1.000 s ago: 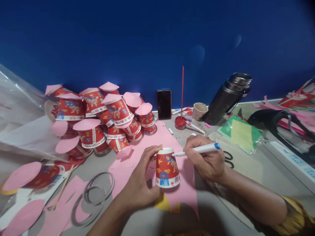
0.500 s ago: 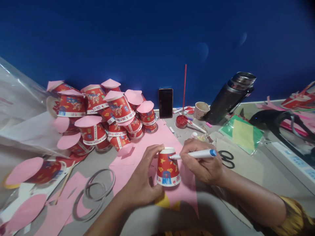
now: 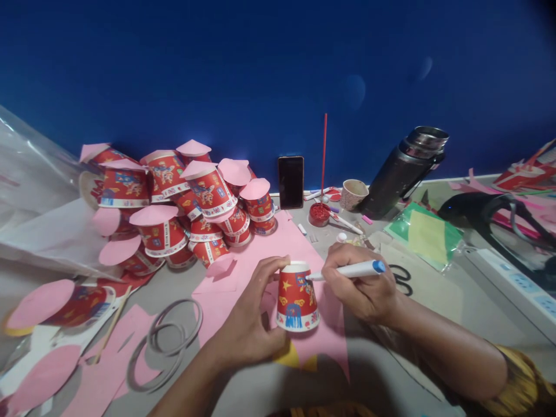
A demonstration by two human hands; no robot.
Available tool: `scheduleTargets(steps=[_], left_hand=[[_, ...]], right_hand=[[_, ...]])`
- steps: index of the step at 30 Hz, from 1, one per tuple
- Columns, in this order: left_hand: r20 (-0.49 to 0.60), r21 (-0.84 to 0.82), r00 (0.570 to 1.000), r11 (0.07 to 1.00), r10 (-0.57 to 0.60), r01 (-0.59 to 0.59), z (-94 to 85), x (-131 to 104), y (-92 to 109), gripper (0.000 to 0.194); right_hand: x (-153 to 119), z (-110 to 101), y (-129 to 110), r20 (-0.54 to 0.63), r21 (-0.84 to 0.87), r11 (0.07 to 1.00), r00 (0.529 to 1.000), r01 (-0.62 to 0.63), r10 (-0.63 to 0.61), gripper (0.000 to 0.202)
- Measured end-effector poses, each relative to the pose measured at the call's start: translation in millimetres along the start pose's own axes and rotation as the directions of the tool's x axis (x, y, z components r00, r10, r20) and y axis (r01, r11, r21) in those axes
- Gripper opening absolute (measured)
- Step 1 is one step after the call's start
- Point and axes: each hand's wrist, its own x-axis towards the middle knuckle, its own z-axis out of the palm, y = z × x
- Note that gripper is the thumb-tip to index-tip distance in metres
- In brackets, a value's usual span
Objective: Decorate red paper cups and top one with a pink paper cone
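A red paper cup [image 3: 297, 298] with gold and blue drawings is held upside down, its white base up. My left hand [image 3: 249, 318] grips it from the left, thumb near the lower rim and a fingertip at the top edge. In my right hand [image 3: 365, 286] is a white marker [image 3: 354, 270] with a blue end, held like a pen. Its tip is at the blue marks on the cup's upper right side. Below lies pink paper [image 3: 256, 272], with a yellow piece [image 3: 289, 354] partly under the cup.
Several red cups with pink paper tops [image 3: 163, 223] are stacked at the left. A phone [image 3: 291, 182] leans on the blue wall. Right are a dark thermos [image 3: 402, 174], black-handled scissors [image 3: 402, 280] and a power strip [image 3: 516, 284]. Grey rings [image 3: 167, 344] lie front left.
The marker tip has shifted slightly right on the cup, along with my right hand. My left hand keeps its hold on the cup, and the view has moved a little.
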Motion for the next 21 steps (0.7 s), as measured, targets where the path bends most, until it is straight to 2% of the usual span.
scheduleTargets(steps=[7,12,21], left_hand=[[-0.002,0.038,1.000,0.999,0.007,-0.006,0.2,-0.4,1.0,0.102],[0.004,0.046,1.000,0.999,0.015,-0.015,0.3,1.0,2.3,0.102],[0.002,0.043,0.999,0.998,0.038,-0.038,1.0,1.4,2.1,0.101]], right_hand=[[-4.0,0.4,1.2,-0.074,0.000,0.998,0.996,-0.059,0.059,0.014],[-2.7,3.9,0.0,-0.066,-0.007,1.000,0.998,0.006,-0.007,0.014],[-0.5,2.7,-0.3,-0.051,-0.053,0.998,0.999,0.015,-0.018,0.015]])
